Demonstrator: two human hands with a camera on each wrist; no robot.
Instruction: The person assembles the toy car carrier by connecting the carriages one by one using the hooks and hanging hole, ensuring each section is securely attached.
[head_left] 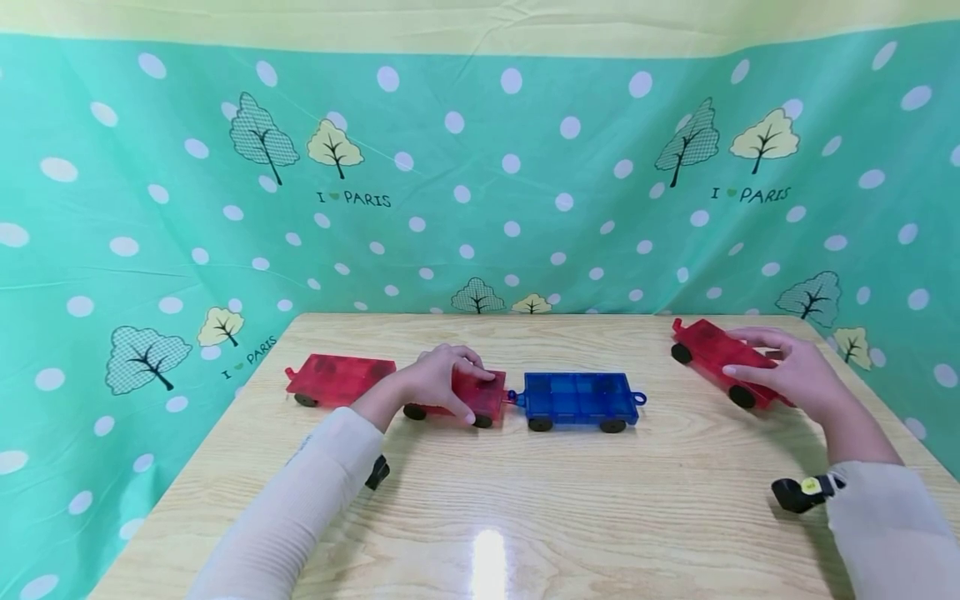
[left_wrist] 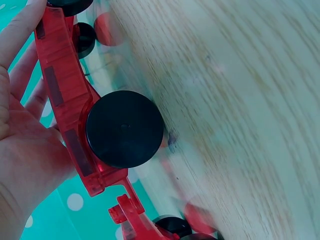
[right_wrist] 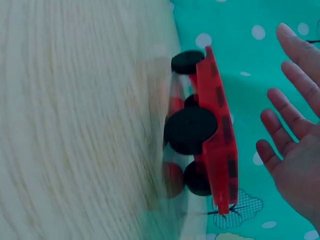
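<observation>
My left hand is over a red toy train car in the middle of a coupled row. Its thumb is on the near side and its fingers on the far side, gripping the car. In the left wrist view that red body with black wheels lies along the palm. A blue car is coupled to its right, another red car to its left. At the right, my right hand is beside a separate red car; the right wrist view shows straight, spread fingers apart from its body.
The cars stand on a light wooden table. A green dotted curtain hangs along its back and both sides. Black wrist cameras sit at both cuffs.
</observation>
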